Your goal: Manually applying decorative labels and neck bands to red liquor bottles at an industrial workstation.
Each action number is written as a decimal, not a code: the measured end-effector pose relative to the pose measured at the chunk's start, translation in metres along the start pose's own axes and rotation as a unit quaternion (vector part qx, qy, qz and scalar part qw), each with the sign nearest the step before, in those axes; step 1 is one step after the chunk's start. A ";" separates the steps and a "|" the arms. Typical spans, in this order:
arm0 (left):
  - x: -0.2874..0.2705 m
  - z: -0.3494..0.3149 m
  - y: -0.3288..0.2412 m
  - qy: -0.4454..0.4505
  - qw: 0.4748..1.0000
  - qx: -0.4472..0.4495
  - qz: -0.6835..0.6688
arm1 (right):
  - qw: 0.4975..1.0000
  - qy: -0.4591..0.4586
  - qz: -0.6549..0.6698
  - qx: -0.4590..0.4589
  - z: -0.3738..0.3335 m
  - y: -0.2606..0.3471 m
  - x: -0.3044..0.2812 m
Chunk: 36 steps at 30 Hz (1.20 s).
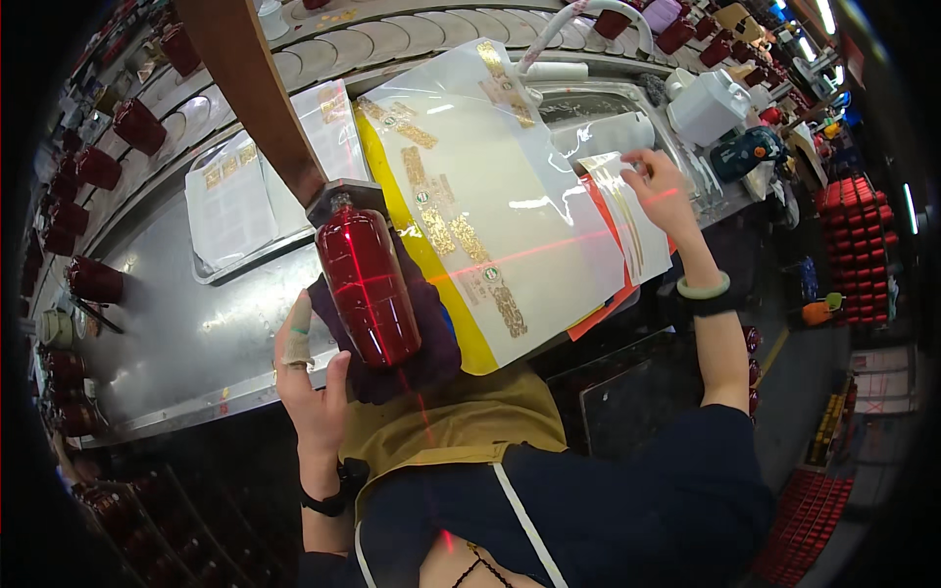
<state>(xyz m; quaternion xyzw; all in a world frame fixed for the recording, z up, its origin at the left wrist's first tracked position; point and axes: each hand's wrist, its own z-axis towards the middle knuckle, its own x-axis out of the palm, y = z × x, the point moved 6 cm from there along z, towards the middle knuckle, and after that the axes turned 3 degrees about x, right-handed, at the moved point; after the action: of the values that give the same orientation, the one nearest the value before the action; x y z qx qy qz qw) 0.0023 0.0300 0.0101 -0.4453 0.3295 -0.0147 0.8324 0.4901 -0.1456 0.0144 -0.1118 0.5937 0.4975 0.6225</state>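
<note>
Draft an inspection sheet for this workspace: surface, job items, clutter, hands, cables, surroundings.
Surface: shiny metal tabletop, small specks near its front edge.
Job items: glossy red bottle on dark purple cloth; translucent gold-patterned sheet; gold-lined strips.
Clutter: white jug at the right end.
Hands: left hand open beside the bottle; right hand at the strips' upper end, grip unclear.
Cables: nothing clearly seen.
Surroundings: wooden beam; slatted conveyor with red vessels.
</note>
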 end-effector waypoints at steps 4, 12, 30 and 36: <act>0.005 -0.005 0.004 0.024 1.000 -0.004 0.009 | 0.998 0.030 -0.057 0.024 0.057 -0.046 0.030; 0.007 -0.010 0.006 0.009 0.999 -0.008 0.037 | 0.962 0.094 -0.255 0.008 0.111 -0.100 0.079; 0.060 -0.027 -0.015 0.016 0.988 0.028 0.150 | 0.864 0.359 -0.345 0.074 0.107 -0.246 0.143; 0.065 -0.035 -0.004 -0.012 0.980 0.056 0.191 | 0.821 0.480 -0.229 0.208 0.114 -0.234 0.127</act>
<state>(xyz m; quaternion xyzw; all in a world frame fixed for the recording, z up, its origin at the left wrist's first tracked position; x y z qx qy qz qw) 0.0346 -0.0183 -0.0348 -0.3268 0.3974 0.1314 0.8473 0.7124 -0.1131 -0.1689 -0.3367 0.8641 0.0890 0.3632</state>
